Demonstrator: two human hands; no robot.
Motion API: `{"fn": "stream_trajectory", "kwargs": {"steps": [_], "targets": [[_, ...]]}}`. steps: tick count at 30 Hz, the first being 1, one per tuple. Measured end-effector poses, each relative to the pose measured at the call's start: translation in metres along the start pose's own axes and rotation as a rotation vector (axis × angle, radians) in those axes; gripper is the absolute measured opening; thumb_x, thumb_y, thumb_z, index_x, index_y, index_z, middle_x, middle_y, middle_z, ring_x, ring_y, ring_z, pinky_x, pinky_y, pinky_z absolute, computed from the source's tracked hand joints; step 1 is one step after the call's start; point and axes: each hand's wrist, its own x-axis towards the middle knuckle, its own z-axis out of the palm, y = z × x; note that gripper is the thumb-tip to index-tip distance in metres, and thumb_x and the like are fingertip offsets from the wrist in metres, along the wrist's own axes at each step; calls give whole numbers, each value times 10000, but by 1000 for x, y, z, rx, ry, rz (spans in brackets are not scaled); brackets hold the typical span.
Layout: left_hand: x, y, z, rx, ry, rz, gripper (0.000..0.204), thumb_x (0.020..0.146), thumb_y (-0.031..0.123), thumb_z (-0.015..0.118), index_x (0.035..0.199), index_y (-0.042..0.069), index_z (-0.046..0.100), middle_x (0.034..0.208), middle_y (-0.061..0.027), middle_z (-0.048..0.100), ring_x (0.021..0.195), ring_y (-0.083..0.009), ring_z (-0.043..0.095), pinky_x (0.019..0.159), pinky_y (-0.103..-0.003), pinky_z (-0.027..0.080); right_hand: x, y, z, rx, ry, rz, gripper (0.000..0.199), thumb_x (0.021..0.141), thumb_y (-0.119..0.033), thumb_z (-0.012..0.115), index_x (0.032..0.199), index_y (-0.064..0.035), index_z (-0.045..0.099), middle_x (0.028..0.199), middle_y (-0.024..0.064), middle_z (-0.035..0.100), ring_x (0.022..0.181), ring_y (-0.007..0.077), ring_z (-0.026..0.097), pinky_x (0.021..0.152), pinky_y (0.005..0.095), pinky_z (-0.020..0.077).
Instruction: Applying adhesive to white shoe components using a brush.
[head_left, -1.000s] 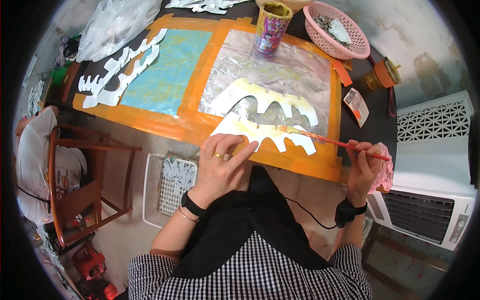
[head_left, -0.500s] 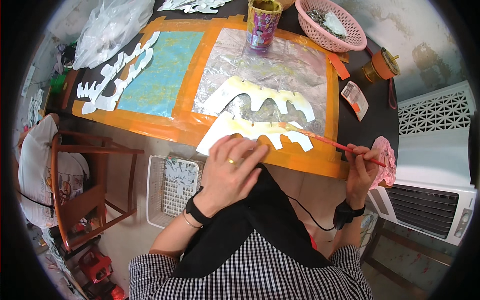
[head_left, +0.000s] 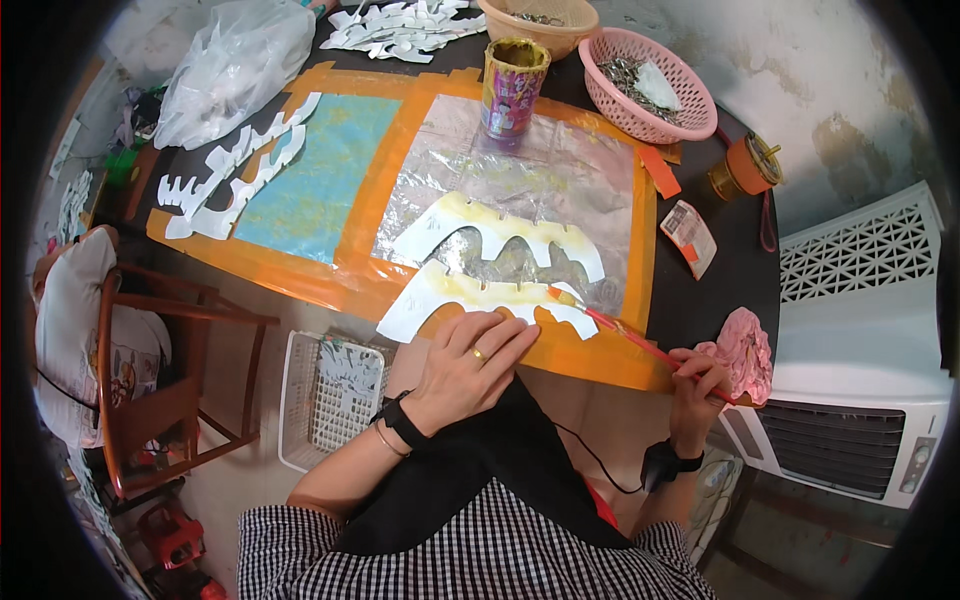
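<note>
My left hand lies flat on the near edge of a white jagged paper cutout, pinning it to the table. My right hand grips a thin red-handled paintbrush; its tip touches the cutout's right part, where yellow paint shows. A second white cutout with yellow edges lies just behind, on a clear plastic sheet taped down with orange tape. A pink cloth sits by my right hand.
A paint-smeared can stands at the back of the sheet. Behind it are a pink basket and a tan basket. More white cutouts lie left by a blue sheet. A wooden chair and a white cooler flank me.
My left hand has slid slightly toward the cutout's near edge. The brush tip has moved left along the cutout. My head has shifted, so the table sits lower in view.
</note>
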Motion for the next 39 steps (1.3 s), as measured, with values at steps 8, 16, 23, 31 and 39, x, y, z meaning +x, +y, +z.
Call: {"fn": "stream_trajectory", "kwargs": {"steps": [8, 16, 23, 31, 39], "targets": [[-12, -3, 13, 39, 93, 15, 574, 712, 89, 688, 1280, 121, 611, 1212, 14, 585, 1040, -205, 530, 884, -350, 437, 0, -3, 6, -74, 10, -31, 345, 806, 158, 602, 702, -103, 401, 797, 65, 615, 924, 258, 662, 828, 358, 508], [-16, -3, 22, 62, 164, 16, 562, 720, 76, 668, 1277, 123, 614, 1195, 25, 596, 990, -191, 546, 856, -337, 430, -11, -7, -5, -148, 43, -101, 350, 804, 146, 620, 707, -104, 396, 808, 76, 601, 951, 279, 656, 841, 367, 521], [-14, -1, 17, 72, 176, 6, 576, 710, 64, 656, 1280, 130, 611, 1206, 27, 587, 1021, -185, 542, 855, -332, 409, -12, -17, -10, -160, 10, -168, 352, 793, 107, 671, 690, -100, 404, 769, 92, 637, 880, 297, 682, 838, 394, 534], [-15, 2, 16, 26, 170, -32, 529, 701, 88, 710, 1221, 168, 651, 1177, 35, 618, 1014, -200, 540, 862, -352, 402, -9, -29, 6, -175, -82, -161, 332, 798, 131, 653, 707, -87, 420, 798, 107, 644, 902, 309, 681, 819, 387, 549], [-19, 1, 18, 23, 191, -20, 534, 697, 109, 719, 1224, 151, 640, 1176, 19, 611, 1028, -216, 539, 890, -363, 396, -14, -22, 12, -190, -23, -214, 338, 795, 160, 635, 709, -78, 411, 821, 118, 645, 935, 302, 678, 848, 398, 559]]}}
